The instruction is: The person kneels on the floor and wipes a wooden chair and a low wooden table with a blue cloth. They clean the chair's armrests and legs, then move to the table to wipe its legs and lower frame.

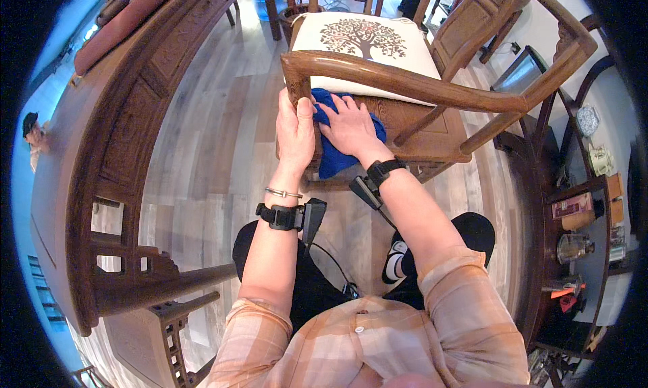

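Observation:
Before me stands a wooden armchair (445, 129), its curved armrest (374, 76) running across the view. My left hand (295, 132) is around the post under the front end of that armrest, thumb towards me. A blue cloth (338, 157) lies bunched on the bare seat edge and hangs over its side. My right hand (352, 124) presses on the cloth with fingers spread, beneath the armrest; some fingertips sink into its folds. Further back on the seat is a cream cushion (314, 36) with a printed tree.
A carved wooden desk (136, 119) stands at left, with another chair (152, 337) below it. On the right, a dark shelf unit (567, 195) holds a glass jar (574, 248) and crockery. Plank flooring (217, 114) lies between the desk and armchair. A bucket (291, 18) stands behind the cushion.

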A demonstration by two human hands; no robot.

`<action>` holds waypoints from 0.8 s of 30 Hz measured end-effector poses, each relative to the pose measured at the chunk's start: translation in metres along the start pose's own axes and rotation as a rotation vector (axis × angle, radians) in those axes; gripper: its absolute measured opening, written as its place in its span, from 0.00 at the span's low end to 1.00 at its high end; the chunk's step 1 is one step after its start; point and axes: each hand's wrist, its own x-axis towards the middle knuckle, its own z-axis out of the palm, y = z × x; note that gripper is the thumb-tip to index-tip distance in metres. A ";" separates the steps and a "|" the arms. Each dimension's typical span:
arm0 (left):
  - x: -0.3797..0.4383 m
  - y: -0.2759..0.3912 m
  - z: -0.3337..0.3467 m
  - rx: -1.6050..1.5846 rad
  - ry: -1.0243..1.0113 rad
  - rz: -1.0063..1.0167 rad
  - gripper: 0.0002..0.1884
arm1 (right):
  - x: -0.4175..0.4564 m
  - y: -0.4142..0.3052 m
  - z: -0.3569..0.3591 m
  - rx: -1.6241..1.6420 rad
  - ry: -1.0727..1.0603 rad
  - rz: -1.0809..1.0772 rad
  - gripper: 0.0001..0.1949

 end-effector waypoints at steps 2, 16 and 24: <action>0.002 -0.002 0.000 -0.029 -0.024 -0.001 0.22 | 0.004 -0.001 -0.005 -0.006 -0.037 0.054 0.24; 0.008 -0.017 -0.007 -0.126 -0.133 -0.055 0.21 | -0.117 -0.018 -0.036 0.251 -0.139 -0.043 0.17; 0.008 -0.011 -0.013 -0.306 -0.196 -0.171 0.28 | -0.033 0.000 -0.006 0.297 0.026 0.014 0.25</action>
